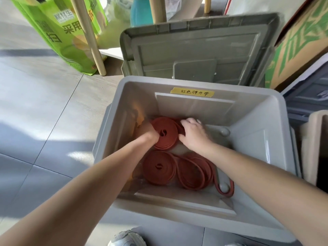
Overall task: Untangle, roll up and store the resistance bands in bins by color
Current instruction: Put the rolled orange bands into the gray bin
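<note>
Both hands reach down into the grey bin (257, 135), whose yellow label (192, 92) carries handwriting for the red bands, so this bin takes that color. Between them sits the rolled red band (166, 134), flat on the bin floor at the far end. The left hand (150, 133) closes its grip on the roll's left side, a digit lying near the centre hole. The right hand (193, 134) curls its fingers over the right edge. Holding from both sides probably keeps the coil from springing open as it is set down. Nearer the person lie a second tight roll (158, 167) and, touching it, a looser coil (194, 172) with a loop trailing toward the near right corner. The lid (195, 47) stands open behind the bin, leaving the opening free.
</note>
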Available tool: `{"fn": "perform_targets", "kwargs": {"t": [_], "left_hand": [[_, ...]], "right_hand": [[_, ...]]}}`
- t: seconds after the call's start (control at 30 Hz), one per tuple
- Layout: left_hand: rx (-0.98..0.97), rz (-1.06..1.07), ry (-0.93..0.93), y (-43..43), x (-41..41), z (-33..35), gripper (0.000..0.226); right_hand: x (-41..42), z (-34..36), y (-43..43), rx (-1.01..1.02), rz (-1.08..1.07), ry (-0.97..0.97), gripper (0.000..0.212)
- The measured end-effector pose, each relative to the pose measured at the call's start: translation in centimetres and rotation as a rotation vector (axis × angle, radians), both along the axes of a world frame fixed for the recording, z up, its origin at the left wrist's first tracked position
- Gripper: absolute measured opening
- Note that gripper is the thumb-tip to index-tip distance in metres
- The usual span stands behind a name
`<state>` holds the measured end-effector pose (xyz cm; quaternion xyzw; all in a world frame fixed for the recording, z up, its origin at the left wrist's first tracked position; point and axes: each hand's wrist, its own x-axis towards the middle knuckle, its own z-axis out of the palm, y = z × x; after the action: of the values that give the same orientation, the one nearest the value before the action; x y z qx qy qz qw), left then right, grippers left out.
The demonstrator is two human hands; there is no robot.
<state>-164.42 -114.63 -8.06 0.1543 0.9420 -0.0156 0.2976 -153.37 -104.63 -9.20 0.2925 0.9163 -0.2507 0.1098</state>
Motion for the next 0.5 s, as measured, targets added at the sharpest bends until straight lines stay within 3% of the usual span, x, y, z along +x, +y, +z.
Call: {"fn": "perform_targets", "kwargs": {"t": [0.07, 0.13, 0.23, 0.4, 0.47, 0.5], "left_hand": [[0.052, 0.022, 0.054, -0.3, 0.4, 0.0, 0.052], [0.078, 0.005, 0.100, -0.3, 0.7, 0.1, 0.054], [0.170, 0.100, 0.088, -0.5, 0.4, 0.3, 0.047], [0.493, 0.545, -0.356, -0.5, 0.4, -0.7, 0.027], [0.453, 0.388, -0.345, -0.4, 0.9, -0.6, 0.023], [0.414, 0.240, -0.284, -0.5, 1.0, -0.4, 0.028]], "right_hand": [[0.3, -0.9, -0.3, 0.003, 0.076, -0.095, 0.044], [0.9, -1.6, -0.6, 0.100, 0.177, -0.107, 0.058], [1.0, -1.5, 0.1, 0.083, 0.195, -0.104, 0.067], [0.9, -0.6, 0.0, -0.002, 0.212, -0.150, 0.067], [1.1, 0.2, -0.2, 0.038, 0.213, -0.075, 0.063], [1.1, 0.6, -0.2, 0.085, 0.203, 0.054, 0.059]]}}
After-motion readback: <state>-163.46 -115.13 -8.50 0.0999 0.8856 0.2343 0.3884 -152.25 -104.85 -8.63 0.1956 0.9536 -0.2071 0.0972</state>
